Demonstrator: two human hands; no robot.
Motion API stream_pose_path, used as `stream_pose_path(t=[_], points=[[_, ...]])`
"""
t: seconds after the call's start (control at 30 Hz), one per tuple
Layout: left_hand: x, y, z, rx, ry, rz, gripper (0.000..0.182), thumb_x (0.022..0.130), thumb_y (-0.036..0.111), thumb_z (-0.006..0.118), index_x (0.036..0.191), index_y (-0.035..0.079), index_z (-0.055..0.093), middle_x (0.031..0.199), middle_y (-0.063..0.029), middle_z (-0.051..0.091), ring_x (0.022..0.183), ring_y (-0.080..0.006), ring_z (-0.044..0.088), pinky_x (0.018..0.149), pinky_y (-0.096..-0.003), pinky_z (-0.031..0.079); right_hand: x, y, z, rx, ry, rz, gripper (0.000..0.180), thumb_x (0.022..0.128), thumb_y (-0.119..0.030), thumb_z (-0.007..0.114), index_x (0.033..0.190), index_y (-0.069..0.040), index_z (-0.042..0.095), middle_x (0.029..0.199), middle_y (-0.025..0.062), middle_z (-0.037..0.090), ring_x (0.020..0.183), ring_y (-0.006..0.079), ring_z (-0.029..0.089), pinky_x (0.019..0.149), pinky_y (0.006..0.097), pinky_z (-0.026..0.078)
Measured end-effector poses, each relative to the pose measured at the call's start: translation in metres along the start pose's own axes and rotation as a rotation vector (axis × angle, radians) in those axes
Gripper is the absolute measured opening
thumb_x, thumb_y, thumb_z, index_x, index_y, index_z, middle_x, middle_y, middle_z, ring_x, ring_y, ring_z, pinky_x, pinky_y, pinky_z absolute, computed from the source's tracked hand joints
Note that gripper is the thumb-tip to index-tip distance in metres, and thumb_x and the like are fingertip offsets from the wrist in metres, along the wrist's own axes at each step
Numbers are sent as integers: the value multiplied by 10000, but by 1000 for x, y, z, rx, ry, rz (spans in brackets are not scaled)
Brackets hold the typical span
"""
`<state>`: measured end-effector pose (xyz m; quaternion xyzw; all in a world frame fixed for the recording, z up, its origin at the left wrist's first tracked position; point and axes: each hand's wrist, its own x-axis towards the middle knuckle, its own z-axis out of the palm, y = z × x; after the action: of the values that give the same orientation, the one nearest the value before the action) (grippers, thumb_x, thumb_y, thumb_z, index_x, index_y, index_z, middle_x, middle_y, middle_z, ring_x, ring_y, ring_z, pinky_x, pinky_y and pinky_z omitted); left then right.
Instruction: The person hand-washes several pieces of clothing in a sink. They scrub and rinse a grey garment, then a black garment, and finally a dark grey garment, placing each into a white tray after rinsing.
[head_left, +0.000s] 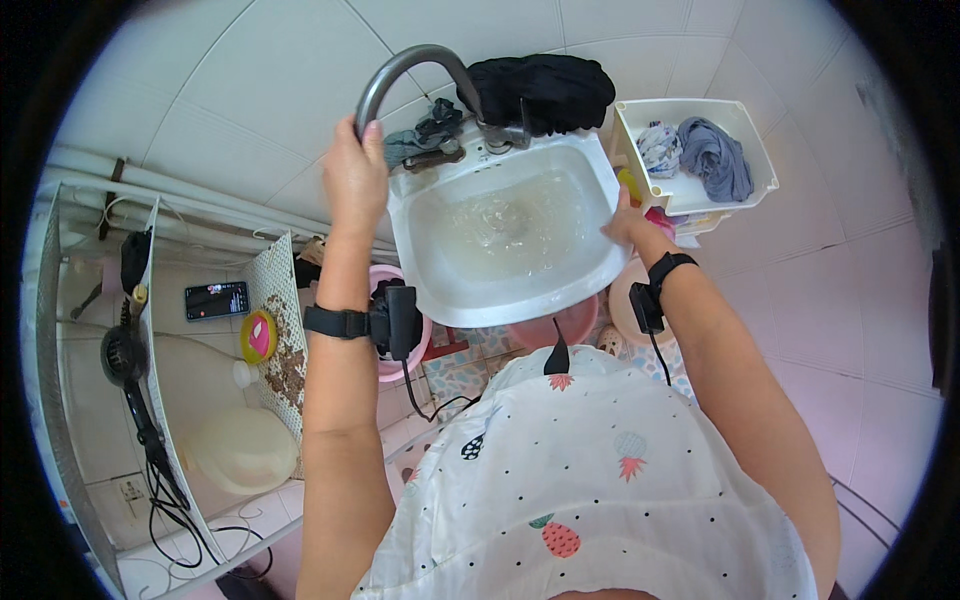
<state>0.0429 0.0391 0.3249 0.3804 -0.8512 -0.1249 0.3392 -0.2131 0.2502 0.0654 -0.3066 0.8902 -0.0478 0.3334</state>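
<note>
My left hand (355, 169) is closed around the end of the curved metal faucet spout (420, 52), which arches over the sink's back left corner. Cloudy, rippling water (510, 225) lies in the white ceramic washbasin (427, 300). At the basin's right rim is my right hand (627, 222), its thumb side near the edge; part of the hand is hard to make out there. Behind the basin, a bundle of black cloth (544, 90) lies right of the spout, and a wet grey-green cloth (420, 135) lies beside the left tap area.
A white plastic bin (697, 199) with grey and patterned cloths stands right. Pink tubs (555, 322) sit below the basin. At left, a wall shelf (154, 315) holds a phone (217, 301), a yellow bowl (259, 337) and a hair dryer (124, 356) with hanging cords.
</note>
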Motion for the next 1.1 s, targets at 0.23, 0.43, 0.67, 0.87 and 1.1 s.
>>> stream_pose_path(t=[0.23,0.43,0.67,0.87,1.1], points=[[-28,48,21,-285,-145,-81,318,918,294,503,894,-22,493,646,-128,623,611,-283,630,601,-385,476,-12,-5,-9,5,-9,-3,1112,736,-347,669,1392,8,-155,1303,305,405,1162,386,476,999,339,368],[-33,61,28,-531,-205,-68,321,942,271,469,911,-43,410,617,-107,606,556,-193,627,530,-314,485,-30,-17,-12,-73,91,29,1052,739,-360,663,1415,-17,-67,1441,252,197,1298,402,284,1062,438,257],[-33,49,32,-573,-235,-52,337,935,293,479,914,-27,376,596,-101,582,533,-202,614,501,-324,479,-38,-60,25,-649,385,-364,661,772,-384,607,1309,-50,412,1403,179,334,1336,374,218,1043,562,212],[-29,47,37,-521,-250,-171,365,875,269,544,980,-33,367,756,-301,581,720,-460,590,622,-502,468,10,-98,51,-343,-440,-463,837,730,-549,606,1336,-11,396,1389,231,346,1300,355,318,1084,373,247],[-36,41,41,-482,-167,-24,365,889,268,530,1027,-13,343,720,-242,567,646,-428,576,550,-463,446,87,-124,83,-23,32,-490,638,746,-461,624,1208,-32,524,1179,210,559,1082,368,533,944,389,416]])
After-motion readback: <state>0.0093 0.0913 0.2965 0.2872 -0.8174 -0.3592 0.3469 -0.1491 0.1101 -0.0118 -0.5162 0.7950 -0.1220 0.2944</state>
